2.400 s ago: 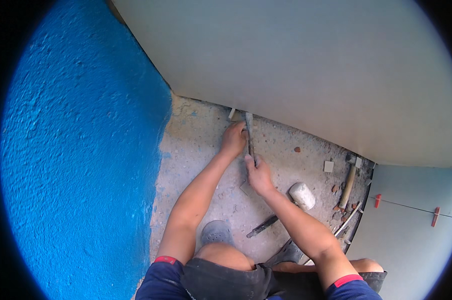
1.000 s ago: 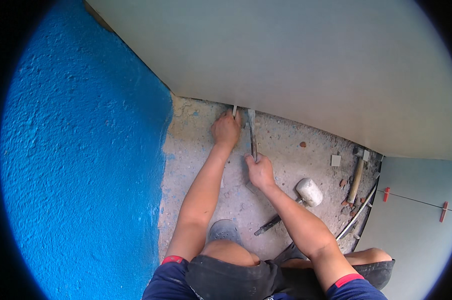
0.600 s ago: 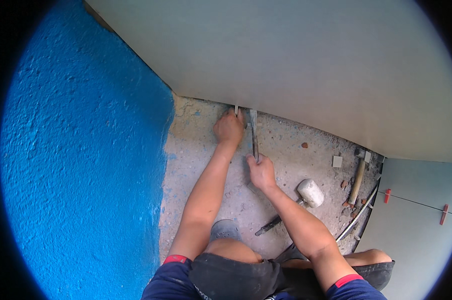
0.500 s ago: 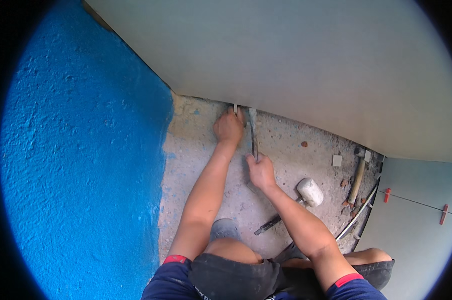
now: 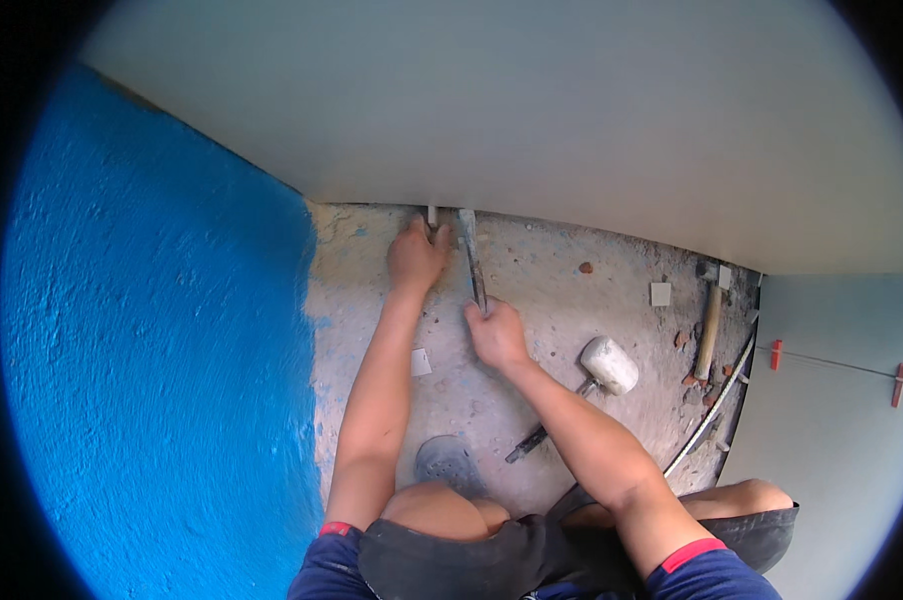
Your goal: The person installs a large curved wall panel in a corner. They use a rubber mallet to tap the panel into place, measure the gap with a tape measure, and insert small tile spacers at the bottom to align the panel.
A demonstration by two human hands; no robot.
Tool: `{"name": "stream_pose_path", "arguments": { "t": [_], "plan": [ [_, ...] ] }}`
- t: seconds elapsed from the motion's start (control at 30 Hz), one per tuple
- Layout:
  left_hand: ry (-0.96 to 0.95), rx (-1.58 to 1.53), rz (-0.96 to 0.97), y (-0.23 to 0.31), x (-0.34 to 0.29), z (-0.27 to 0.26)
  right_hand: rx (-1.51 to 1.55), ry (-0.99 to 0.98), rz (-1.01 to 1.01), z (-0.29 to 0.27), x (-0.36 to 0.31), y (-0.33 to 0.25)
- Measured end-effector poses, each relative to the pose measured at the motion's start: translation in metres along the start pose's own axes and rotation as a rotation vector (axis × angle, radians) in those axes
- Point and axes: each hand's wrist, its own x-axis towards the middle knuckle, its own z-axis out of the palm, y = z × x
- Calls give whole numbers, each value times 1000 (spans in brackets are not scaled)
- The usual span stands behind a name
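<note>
My left hand [image 5: 418, 257] is closed at the bottom edge of a large grey panel [image 5: 532, 110], slightly blurred. Its fingertips pinch a small pale strip [image 5: 433, 215] that meets that edge. Just to the right, my right hand [image 5: 498, 335] is wrapped round the near end of a flat-bladed metal bar [image 5: 476, 262]. The bar's broad, whitish tip touches the panel's lower edge; how far it reaches beneath cannot be made out. A rubber mallet [image 5: 609, 366] with a white head lies on the rough concrete floor [image 5: 542, 270], its dark handle partly behind my right forearm.
A rough blue wall [image 5: 162, 330] rises on the left. At right, a wooden-handled hammer [image 5: 710, 330] lies among rubble beside a second grey panel [image 5: 822, 440] with red clips [image 5: 899, 385] on a string. Small white squares [image 5: 661, 294] lie on the floor. My shoe [image 5: 450, 463] is below.
The view has shifted, so hands and bar appear further left. Both hands keep their places at the panel's edge. A white square beside my left forearm now shows.
</note>
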Motion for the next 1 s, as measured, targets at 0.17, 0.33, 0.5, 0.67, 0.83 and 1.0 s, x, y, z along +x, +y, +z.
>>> {"name": "stream_pose_path", "arguments": {
  "t": [0.17, 0.33, 0.5, 0.67, 0.83, 1.0],
  "plan": [
    [100, -55, 104, 2, 1, -4, 15, -45, 22, 0, 0, -1],
    [171, -187, 66, -7, -17, -4, 16, -23, 22, 1, 0, -3],
    [115, -597, -150, -6, -41, -18, 74, -44, 65, -1, 2, -1],
    [27, -648, -149, 1, -37, -30, 40, -9, 32, -3, 3, 3],
    [16, -281, 10, -7, -17, -21, 32, -48, 67, -1, 2, -4],
    [85, -207, 90, -9, -1, -3, 18, -64, 89, 1, 1, -6]
  ]
}}
